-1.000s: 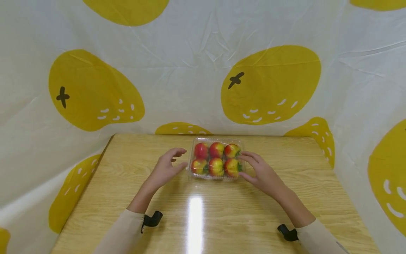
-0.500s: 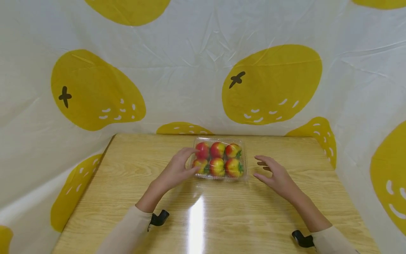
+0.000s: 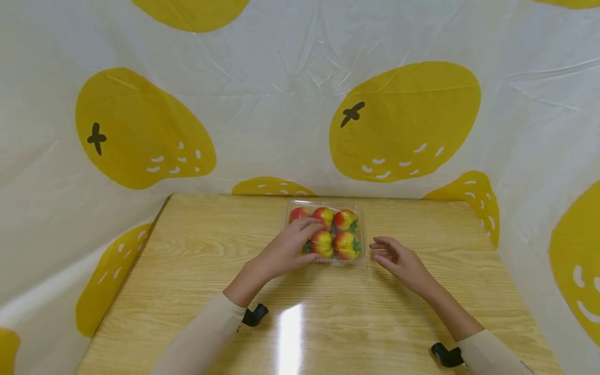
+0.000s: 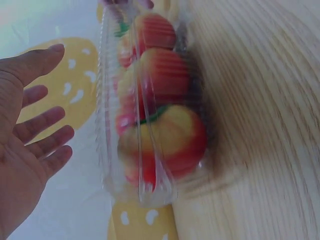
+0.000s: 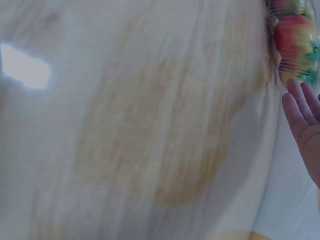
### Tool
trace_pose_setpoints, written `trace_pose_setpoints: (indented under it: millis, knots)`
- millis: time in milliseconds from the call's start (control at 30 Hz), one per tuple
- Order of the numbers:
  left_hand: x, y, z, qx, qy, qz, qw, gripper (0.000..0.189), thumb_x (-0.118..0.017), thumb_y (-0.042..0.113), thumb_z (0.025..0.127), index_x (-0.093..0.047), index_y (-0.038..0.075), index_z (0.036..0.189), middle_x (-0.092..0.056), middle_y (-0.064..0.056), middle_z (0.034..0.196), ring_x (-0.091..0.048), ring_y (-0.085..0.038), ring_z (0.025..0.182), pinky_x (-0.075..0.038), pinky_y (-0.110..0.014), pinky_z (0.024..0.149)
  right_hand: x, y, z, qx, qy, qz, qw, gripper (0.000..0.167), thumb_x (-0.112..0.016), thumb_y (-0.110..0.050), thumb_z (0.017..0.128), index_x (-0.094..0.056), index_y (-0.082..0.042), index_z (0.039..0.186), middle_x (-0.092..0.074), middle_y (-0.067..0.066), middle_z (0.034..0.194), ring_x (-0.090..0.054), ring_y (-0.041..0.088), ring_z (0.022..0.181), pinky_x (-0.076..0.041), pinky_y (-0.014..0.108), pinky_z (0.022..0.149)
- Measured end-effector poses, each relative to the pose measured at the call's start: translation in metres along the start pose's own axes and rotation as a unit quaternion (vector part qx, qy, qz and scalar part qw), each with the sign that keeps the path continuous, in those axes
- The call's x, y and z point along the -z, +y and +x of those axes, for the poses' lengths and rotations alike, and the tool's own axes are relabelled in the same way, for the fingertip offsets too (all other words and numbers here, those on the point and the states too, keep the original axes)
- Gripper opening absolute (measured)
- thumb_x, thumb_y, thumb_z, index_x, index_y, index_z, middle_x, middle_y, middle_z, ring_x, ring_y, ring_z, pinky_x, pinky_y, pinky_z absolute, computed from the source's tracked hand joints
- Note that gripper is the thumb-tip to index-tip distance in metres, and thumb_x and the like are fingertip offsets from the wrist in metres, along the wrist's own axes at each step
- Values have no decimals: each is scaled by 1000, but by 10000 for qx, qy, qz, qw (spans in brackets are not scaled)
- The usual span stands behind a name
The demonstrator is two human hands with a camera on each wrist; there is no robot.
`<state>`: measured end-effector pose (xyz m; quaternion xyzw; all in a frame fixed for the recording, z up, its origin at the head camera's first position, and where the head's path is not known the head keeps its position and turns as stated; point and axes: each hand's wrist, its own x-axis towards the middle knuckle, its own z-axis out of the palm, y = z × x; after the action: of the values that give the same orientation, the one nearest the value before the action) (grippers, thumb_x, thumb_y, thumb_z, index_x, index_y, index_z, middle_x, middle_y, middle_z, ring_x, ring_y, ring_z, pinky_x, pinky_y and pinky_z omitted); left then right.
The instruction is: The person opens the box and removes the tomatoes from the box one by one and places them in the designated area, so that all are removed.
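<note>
A clear plastic clamshell box [image 3: 330, 203] lies near the table's back edge. Inside are several red-and-yellow fruits [image 3: 346, 245] with green leaves; their exact kind is unclear. My left hand [image 3: 283, 252] hovers over the box's left part and hides some fruit. In the left wrist view, loosely spread fingers of that hand [image 4: 30, 125] stand apart from the ribbed wall of the box [image 4: 111, 165]. To the right of the box is my right hand [image 3: 402, 263], holding nothing, fingers slightly bent. The right wrist view has its fairly straight fingers [image 5: 296, 112] near the box's end.
The wooden table [image 3: 197, 229] carries a bright light reflection [image 3: 290, 338] in front of the box. Behind and beside it hangs a white cloth [image 3: 262, 130] with large yellow fruit prints. A black camera mount [image 3: 255, 315] sits on the left wrist.
My left hand has moved right, from beside the box to over its left part. My right hand has drawn back from the box's right end. The box stays about where it was.
</note>
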<state>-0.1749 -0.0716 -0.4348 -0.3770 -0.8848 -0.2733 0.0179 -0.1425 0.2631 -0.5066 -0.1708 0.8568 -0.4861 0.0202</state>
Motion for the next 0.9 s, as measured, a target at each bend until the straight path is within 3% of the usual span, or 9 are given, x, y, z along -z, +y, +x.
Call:
trace_pose_setpoints:
  millis: [167, 300, 467, 667, 900]
  knots:
    - [-13, 4, 12, -281, -45, 327, 9991, 61, -85, 30, 88, -59, 9, 139, -58, -7, 142, -52, -25, 136, -47, -42, 117, -4, 9, -1, -136, -19, -171, 9998, 37, -66, -10, 102, -59, 4, 135, -73, 17, 118, -74, 28, 100, -60, 18, 83]
    - [-25, 5, 20, -560, -12, 546, 9969, 54, -83, 25, 90, -62, 9, 136, -60, -5, 138, -55, -23, 132, -47, -37, 117, -5, 10, -1, -322, -171, -73, 9993, 33, -65, -16, 103, -64, 0, 131, -75, 13, 111, -74, 19, 95, -61, 20, 81]
    - [-38, 11, 27, -987, 144, 865, 9912, 49, -82, 30, 91, -65, 10, 132, -63, -6, 135, -58, -23, 128, -51, -36, 112, -4, 10, 0, -504, -520, 412, 9965, 31, -60, -17, 106, -64, 2, 130, -75, 16, 108, -75, 20, 94, -64, 26, 82]
    - [-49, 17, 34, -1472, 224, 1164, 9820, 39, -80, 33, 92, -70, 12, 123, -65, -7, 130, -60, -24, 125, -53, -37, 109, -6, 16, 2, -437, -932, 1062, 9890, 28, -55, -11, 107, -61, 10, 126, -72, 28, 110, -75, 21, 95, -65, 30, 83]
    - [-61, 21, 40, -1799, 229, 1286, 9750, 30, -79, 24, 93, -71, 14, 120, -66, -7, 130, -60, -22, 126, -55, -36, 104, -8, 17, 2, -371, -1165, 1077, 9866, 26, -53, -12, 109, -61, 8, 123, -70, 30, 110, -74, 21, 95, -65, 31, 83]
